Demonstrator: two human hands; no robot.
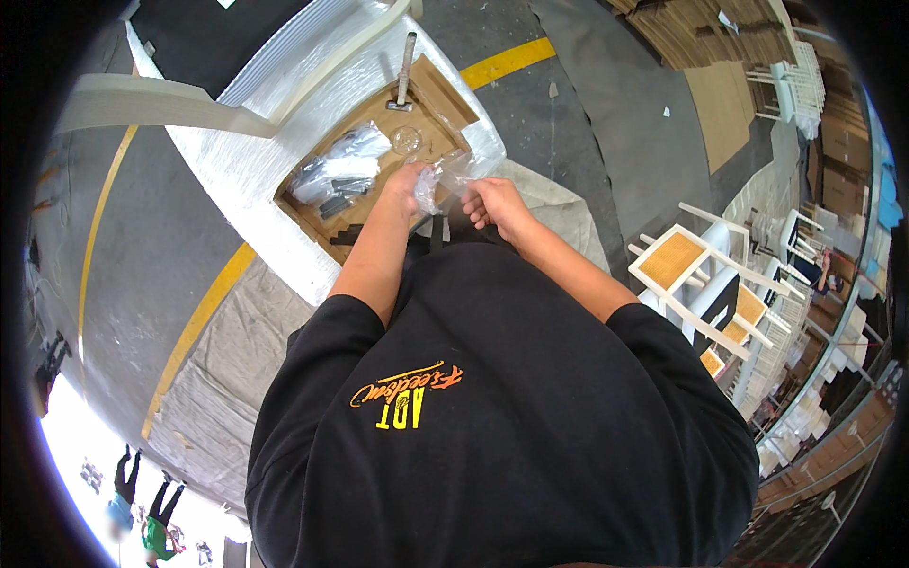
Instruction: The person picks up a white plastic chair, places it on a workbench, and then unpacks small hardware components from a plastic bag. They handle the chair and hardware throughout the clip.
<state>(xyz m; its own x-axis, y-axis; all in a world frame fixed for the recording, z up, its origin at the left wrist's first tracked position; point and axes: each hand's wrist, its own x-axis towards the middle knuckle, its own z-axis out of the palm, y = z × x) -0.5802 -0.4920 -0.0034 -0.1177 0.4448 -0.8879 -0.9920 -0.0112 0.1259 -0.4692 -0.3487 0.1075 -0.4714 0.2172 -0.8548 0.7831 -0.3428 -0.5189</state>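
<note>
My left hand (pixel 405 185) and my right hand (pixel 494 204) both grip a small clear plastic bag (pixel 440 178) and hold it between them. They hover over the wooden underside of an upturned white chair (pixel 246 170) wrapped in white foam. On that wooden panel (pixel 431 118) lie clear bags with dark hardware (pixel 341 170) and a metal tool (pixel 405 71) standing near the far edge.
A white chair leg (pixel 161 104) sticks out to the left. Yellow lines (pixel 204 312) cross the grey floor, and a grey sheet (pixel 227 379) lies under me. Stacked white chairs with wooden seats (pixel 691 275) stand at the right, cardboard stacks (pixel 691 33) beyond.
</note>
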